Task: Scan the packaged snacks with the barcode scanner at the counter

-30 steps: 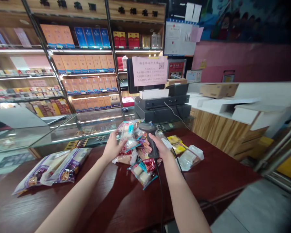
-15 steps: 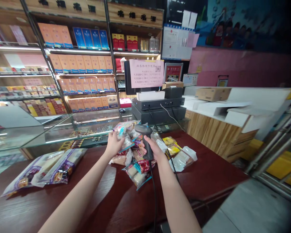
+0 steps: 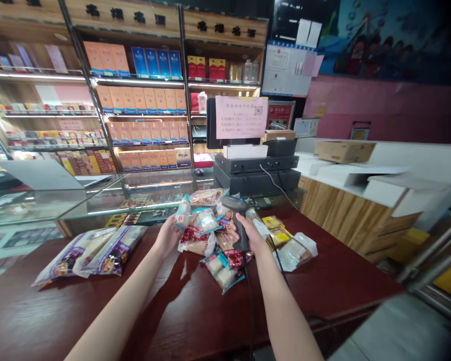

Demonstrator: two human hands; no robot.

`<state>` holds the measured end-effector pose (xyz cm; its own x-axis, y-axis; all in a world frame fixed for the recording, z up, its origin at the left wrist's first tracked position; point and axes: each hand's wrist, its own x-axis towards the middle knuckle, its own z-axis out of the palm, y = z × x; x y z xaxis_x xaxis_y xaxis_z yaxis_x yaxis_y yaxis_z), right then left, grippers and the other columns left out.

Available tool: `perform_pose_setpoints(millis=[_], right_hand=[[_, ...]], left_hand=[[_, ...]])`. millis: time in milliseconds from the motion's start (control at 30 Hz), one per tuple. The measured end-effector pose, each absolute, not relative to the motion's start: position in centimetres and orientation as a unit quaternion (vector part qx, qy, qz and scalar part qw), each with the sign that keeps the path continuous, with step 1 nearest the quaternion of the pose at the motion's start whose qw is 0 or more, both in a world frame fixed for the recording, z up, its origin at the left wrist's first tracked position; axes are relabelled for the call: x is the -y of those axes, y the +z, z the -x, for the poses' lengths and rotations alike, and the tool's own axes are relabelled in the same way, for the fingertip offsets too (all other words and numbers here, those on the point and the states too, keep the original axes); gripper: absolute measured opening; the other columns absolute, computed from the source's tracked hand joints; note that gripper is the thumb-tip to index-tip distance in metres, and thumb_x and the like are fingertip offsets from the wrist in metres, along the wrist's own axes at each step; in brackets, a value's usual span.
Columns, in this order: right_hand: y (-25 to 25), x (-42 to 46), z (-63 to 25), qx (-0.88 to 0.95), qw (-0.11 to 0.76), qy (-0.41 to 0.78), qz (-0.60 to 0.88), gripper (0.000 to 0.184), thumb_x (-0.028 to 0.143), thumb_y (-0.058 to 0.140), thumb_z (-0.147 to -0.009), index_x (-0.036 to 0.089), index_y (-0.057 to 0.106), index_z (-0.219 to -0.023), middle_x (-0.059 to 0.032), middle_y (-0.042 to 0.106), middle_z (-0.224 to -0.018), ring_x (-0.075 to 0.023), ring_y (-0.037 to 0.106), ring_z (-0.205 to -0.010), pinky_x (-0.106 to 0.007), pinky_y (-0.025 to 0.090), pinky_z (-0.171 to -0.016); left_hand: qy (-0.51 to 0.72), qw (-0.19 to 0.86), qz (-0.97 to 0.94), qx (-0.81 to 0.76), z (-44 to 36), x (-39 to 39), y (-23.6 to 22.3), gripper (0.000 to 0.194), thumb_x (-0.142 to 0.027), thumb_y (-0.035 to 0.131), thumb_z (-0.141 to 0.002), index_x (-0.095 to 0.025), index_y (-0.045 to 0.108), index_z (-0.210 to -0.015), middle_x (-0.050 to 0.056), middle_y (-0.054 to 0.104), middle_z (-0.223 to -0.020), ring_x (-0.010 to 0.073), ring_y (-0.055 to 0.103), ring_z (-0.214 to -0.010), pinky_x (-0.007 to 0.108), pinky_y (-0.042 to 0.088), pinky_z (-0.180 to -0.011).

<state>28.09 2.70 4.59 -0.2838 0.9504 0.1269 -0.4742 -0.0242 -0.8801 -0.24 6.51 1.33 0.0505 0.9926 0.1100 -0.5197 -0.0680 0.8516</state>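
My right hand point(image 3: 251, 234) is wrapped round the grip of a dark handheld barcode scanner point(image 3: 236, 213), its head pointing left over a pile of wrapped snack packets point(image 3: 214, 240) on the dark red counter point(image 3: 173, 311). The scanner's black cable point(image 3: 248, 291) runs down towards me. My left hand point(image 3: 168, 235) holds a small clear packet with a blue label point(image 3: 183, 214), lifted at the left side of the pile. Other packets lie under and between both hands.
Two purple-and-white bread bags point(image 3: 93, 253) lie on the counter at the left. A white packet point(image 3: 296, 249) and yellow packets point(image 3: 278, 228) lie to the right of the pile. Behind stand a glass display case point(image 3: 97, 200), a till with screen point(image 3: 255, 165), and stocked shelves point(image 3: 135, 105).
My left hand has drawn a small packet leftward out of the pile and lifted it. The scanner in my right hand has stayed over the pile. The camera has swung slightly left.
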Motion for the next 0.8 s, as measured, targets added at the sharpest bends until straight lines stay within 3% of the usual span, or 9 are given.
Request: perform_pose_setpoints(millis=[133, 233, 333, 567, 800], right_hand=[[4.6, -2.6, -27.9, 0.457, 0.542, 0.649, 0.278, 0.048, 0.059, 0.08, -0.071, 0.021, 0.055, -0.089, 0.0089, 0.052, -0.059, -0.0056, 0.041, -0.038, -0.02, 0.036, -0.038], [4.7, -2.5, -27.5, 0.477, 0.544, 0.622, 0.299, 0.048, 0.06, 0.08, -0.071, 0.021, 0.055, -0.083, 0.0078, 0.053, -0.058, -0.0062, 0.043, -0.037, -0.02, 0.036, -0.037], [5.4, -2.0, -26.5, 0.524, 0.532, 0.577, 0.331, 0.047, 0.06, 0.076, -0.074, 0.02, 0.053, -0.073, 0.0056, 0.053, -0.056, -0.0073, 0.045, -0.036, -0.022, 0.037, -0.037], [6.7, -0.3, -20.1, 0.571, 0.468, 0.62, 0.267, 0.044, 0.058, 0.072, -0.081, 0.02, 0.052, -0.073, 0.0045, 0.055, -0.059, -0.0068, 0.046, -0.037, -0.022, 0.037, -0.038], [3.5, -0.6, -12.2, 0.558, 0.393, 0.69, 0.241, 0.046, 0.057, 0.072, -0.08, 0.019, 0.057, -0.102, 0.0077, 0.056, -0.059, -0.0078, 0.046, -0.036, -0.021, 0.036, -0.037]], left_hand=[[0.641, 0.669, -0.27, -0.262, 2.5, -4.7, 2.5, 0.025, -0.022, 0.057, -0.077, -0.017, 0.067, -0.099, 0.011, 0.075, -0.094, 0.0259, 0.071, -0.09, 0.042, 0.059, -0.087], [0.654, 0.68, -0.236, -0.234, 4.0, -3.4, 3.2, 0.042, -0.021, 0.053, -0.074, -0.011, 0.067, -0.112, 0.016, 0.075, -0.105, 0.0318, 0.069, -0.109, 0.048, 0.057, -0.095], [0.658, 0.684, -0.225, -0.22, 5.4, -2.4, 3.6, 0.054, -0.021, 0.052, -0.072, -0.007, 0.064, -0.123, 0.022, 0.072, -0.116, 0.0347, 0.067, -0.115, 0.053, 0.056, -0.098], [0.677, 0.686, -0.182, -0.195, 8.7, -0.9, 2.4, 0.049, -0.019, 0.052, -0.072, -0.011, 0.065, -0.119, 0.021, 0.071, -0.121, 0.0366, 0.067, -0.118, 0.059, 0.052, -0.1], [0.709, 0.659, -0.183, -0.173, 10.7, -0.7, 0.0, 0.055, -0.017, 0.052, -0.076, -0.014, 0.062, -0.13, 0.015, 0.075, -0.116, 0.0321, 0.069, -0.115, 0.057, 0.049, -0.105]])
